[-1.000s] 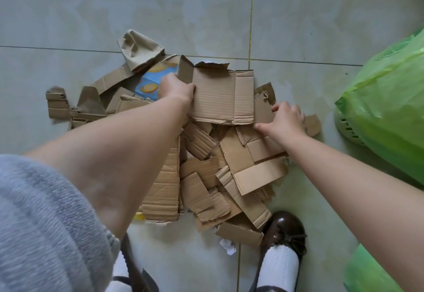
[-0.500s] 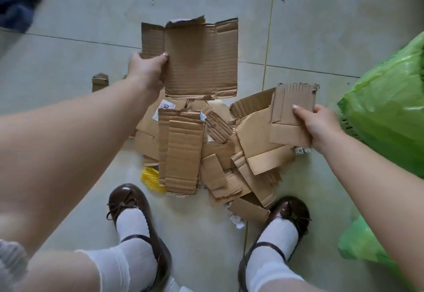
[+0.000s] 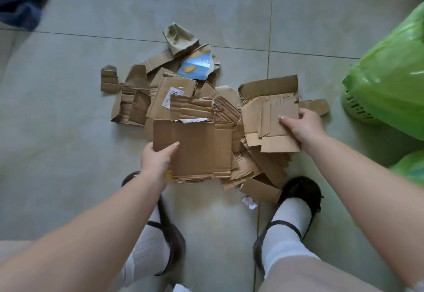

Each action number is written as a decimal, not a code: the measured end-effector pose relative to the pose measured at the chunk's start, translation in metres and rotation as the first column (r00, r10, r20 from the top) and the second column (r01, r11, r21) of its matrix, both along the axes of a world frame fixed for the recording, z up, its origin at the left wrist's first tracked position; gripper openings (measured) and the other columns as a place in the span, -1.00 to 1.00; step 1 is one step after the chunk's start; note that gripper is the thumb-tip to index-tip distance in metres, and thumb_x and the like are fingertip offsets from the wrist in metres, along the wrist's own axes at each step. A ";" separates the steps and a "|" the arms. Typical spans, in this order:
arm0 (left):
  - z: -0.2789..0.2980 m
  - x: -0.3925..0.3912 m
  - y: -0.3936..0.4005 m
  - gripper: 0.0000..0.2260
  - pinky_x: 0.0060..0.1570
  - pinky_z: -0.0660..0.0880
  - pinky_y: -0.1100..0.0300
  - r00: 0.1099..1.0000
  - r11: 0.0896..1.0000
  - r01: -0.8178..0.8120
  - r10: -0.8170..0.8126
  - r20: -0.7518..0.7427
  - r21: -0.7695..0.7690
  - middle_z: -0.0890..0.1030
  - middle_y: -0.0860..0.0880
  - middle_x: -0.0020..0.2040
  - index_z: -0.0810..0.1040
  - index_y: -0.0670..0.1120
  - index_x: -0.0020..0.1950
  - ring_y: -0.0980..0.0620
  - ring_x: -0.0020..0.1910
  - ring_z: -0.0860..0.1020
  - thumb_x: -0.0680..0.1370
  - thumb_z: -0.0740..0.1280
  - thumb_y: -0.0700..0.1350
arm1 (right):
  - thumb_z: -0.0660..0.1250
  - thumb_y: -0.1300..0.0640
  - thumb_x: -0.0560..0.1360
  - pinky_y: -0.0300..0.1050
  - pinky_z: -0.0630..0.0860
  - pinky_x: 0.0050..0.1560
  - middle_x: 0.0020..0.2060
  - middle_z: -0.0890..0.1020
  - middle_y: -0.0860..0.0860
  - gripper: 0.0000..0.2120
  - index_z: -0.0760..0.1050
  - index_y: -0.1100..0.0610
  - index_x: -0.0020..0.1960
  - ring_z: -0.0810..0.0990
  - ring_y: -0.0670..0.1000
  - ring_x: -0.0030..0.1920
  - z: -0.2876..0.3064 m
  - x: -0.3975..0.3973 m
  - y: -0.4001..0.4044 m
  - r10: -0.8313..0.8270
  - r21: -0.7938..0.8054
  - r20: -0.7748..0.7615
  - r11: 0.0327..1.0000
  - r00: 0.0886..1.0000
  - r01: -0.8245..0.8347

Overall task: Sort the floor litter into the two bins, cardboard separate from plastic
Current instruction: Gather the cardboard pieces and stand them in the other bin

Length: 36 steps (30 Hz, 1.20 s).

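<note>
A: Both hands loaded. Left hand (image 3: 156, 158) clamped on a big flat cardboard sheet (image 3: 197, 147), thumb on top at the near left corner, the other fingers hidden beneath.

B: Held low and level over the cardboard pile (image 3: 183, 105) on the floor (image 3: 68, 131), probably to keep the sheet flat and easy to carry. Right side?

A: Right hand (image 3: 302, 126) pinched shut on a smaller stack of torn cardboard pieces (image 3: 270, 117), thumb pressed on top, remaining fingers curled under the right edge. Several scraps at once, likely to save trips.

B: Nearest target looks like the green-bagged bin (image 3: 390, 89), just off to the right. Second green bag (image 3: 410, 167) peeking in lower right, too little showing to tell what belongs in it.

A: Plenty left down there: corrugated scraps fanned out between the dark shoes (image 3: 300, 190) and the tile seam, a blue printed wrapper (image 3: 197, 65) at the far edge, a small white crumpled scrap (image 3: 250, 202) by the right shoe.

B: That blue one looks glossy, possibly plastic, hard to say. Early going, by the look of that heap.

A: Agreed. Nothing visibly in either bag yet from this angle.
</note>
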<state>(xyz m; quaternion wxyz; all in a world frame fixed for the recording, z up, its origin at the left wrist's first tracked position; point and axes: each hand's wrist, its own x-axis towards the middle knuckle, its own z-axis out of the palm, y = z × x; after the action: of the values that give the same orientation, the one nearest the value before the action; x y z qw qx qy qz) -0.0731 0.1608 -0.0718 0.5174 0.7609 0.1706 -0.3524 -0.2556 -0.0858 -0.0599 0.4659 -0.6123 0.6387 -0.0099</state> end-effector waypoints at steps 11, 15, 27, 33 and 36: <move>-0.014 0.001 -0.007 -0.75 -0.35 0.40 0.23 0.975 0.951 0.177 -0.205 0.089 0.252 0.55 -0.07 -0.07 0.45 -0.15 0.04 -0.01 -0.16 0.52 0.45 0.43 -0.12 | 0.48 0.20 0.37 0.15 0.54 0.15 0.18 0.57 0.13 -0.46 0.38 0.18 0.30 0.57 0.15 0.13 -0.014 0.003 0.001 -0.319 0.072 0.064 0.946 0.946 0.315; -0.017 0.005 -0.010 -0.80 -0.16 0.44 0.17 0.971 0.955 0.194 -0.220 0.098 0.225 0.54 -0.06 -0.10 0.45 -0.15 0.01 -0.04 -0.09 0.52 0.49 0.39 -0.11 | 0.48 0.20 0.37 0.02 0.53 0.11 0.15 0.55 0.09 -0.44 0.35 0.21 0.30 0.55 0.11 0.14 -0.016 0.004 0.000 -0.353 0.052 0.067 0.935 0.933 0.350; 0.010 0.022 -0.039 -0.68 -0.01 0.49 0.14 0.992 0.998 -0.058 0.056 0.109 0.016 0.56 -0.12 0.10 0.41 -0.25 0.25 -0.03 -0.01 0.54 0.53 0.32 -0.20 | 0.43 0.10 0.43 0.09 0.61 -0.10 0.02 0.66 0.06 -0.87 0.49 0.07 -0.13 0.66 0.05 -0.13 0.005 -0.022 -0.032 -0.659 0.301 0.287 0.751 0.695 0.588; 0.014 0.026 -0.065 -0.69 0.14 0.54 -0.06 0.991 0.997 -0.062 0.056 0.124 0.049 0.59 -0.13 0.12 0.47 -0.16 0.21 -0.09 0.07 0.59 0.48 0.37 -0.15 | 0.44 -0.03 0.38 0.12 0.55 0.14 0.07 0.63 0.05 -0.69 0.50 0.02 0.08 0.61 0.14 0.05 -0.020 -0.038 -0.042 -0.541 0.120 0.144 0.841 0.829 0.528; 0.015 0.029 -0.076 -0.78 0.12 0.55 -0.09 0.988 0.997 -0.017 0.004 0.151 0.081 0.61 -0.13 0.09 0.51 -0.09 0.09 -0.12 0.05 0.60 0.47 0.38 -0.12 | 0.41 0.01 0.42 0.13 0.54 0.17 0.11 0.62 0.08 -0.67 0.50 0.08 0.13 0.59 0.15 0.10 -0.026 -0.040 -0.049 -0.480 0.092 0.111 0.877 0.870 0.472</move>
<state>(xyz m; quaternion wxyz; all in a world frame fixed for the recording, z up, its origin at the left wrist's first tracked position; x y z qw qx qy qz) -0.0438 0.0853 -0.0570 0.4992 0.8050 0.1491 -0.2838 -0.2955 -0.1346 -0.0854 0.5084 -0.4194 0.7380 -0.1445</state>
